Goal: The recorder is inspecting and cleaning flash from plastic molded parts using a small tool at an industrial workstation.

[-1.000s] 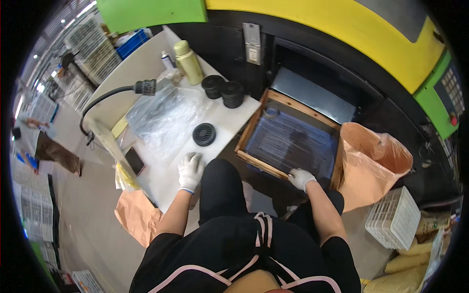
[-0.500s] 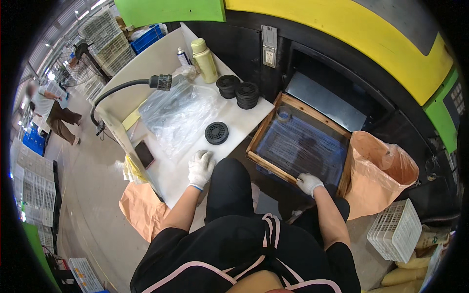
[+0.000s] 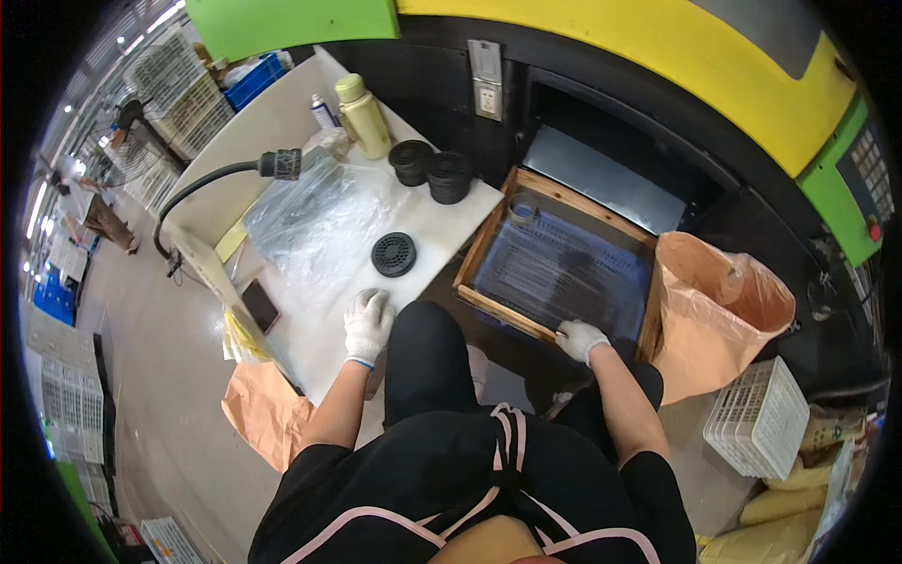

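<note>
My left hand [image 3: 368, 326], in a white glove, rests on the near edge of the white table [image 3: 324, 352] with its fingers loosely bent and nothing in it. Just beyond it lies a round black slotted disc [image 3: 394, 255]. To the right, my gloved right hand [image 3: 581, 340] grips the near edge of a wooden frame [image 3: 507, 313] around a blue plastic crate [image 3: 564, 273]. A roll of tape [image 3: 522, 214] sits at the far left inside the frame. Two stacks of black discs [image 3: 449, 178] stand at the table's right side.
Clear plastic bags [image 3: 315, 216], a phone [image 3: 260, 305], a yellow-green bottle [image 3: 365, 117] and a spray can [image 3: 322, 111] are on the table. A gooseneck lamp [image 3: 280, 164] arches over it. An open paper sack [image 3: 714, 301] stands right of the frame, near a white basket [image 3: 757, 418].
The whole view has shifted, so the table and frame sit further left in the picture. Both hands keep their places on the table and the frame. A distant person has moved.
</note>
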`<control>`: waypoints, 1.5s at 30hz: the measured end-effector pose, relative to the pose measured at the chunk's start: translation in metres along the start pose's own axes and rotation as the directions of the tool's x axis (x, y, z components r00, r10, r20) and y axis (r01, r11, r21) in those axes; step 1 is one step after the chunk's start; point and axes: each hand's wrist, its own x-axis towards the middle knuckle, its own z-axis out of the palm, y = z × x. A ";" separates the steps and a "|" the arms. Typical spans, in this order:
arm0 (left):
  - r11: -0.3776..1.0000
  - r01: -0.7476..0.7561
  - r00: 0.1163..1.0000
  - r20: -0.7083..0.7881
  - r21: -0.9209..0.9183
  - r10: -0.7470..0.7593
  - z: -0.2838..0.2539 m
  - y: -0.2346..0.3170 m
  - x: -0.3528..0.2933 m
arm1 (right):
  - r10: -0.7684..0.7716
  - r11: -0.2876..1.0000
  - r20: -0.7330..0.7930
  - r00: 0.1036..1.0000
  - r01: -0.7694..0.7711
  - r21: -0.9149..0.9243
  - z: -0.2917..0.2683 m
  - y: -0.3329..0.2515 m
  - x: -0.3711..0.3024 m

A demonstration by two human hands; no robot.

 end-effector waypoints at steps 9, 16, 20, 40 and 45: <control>0.998 -0.048 0.999 0.005 0.038 0.048 -0.001 -0.006 -0.003 | 0.034 0.999 0.085 0.996 -0.036 0.023 -0.013 -0.015 -0.003; 1.000 -0.009 1.000 0.015 0.021 0.008 -0.003 -0.003 0.001 | 0.019 0.993 0.026 0.999 -0.022 0.120 -0.011 0.000 0.003; 0.875 0.248 0.969 0.098 -0.416 -0.227 0.002 0.001 0.017 | 0.140 0.573 0.024 0.990 -0.101 0.813 -0.047 -0.022 -0.009; 0.265 0.503 0.794 0.561 -0.823 0.234 0.018 0.204 0.031 | -0.150 0.199 -0.087 0.985 0.116 0.973 -0.093 -0.124 -0.080; 0.214 0.516 0.807 0.555 -0.829 0.202 0.015 0.191 0.025 | -0.187 0.004 -0.045 0.981 0.046 0.999 -0.079 -0.119 -0.071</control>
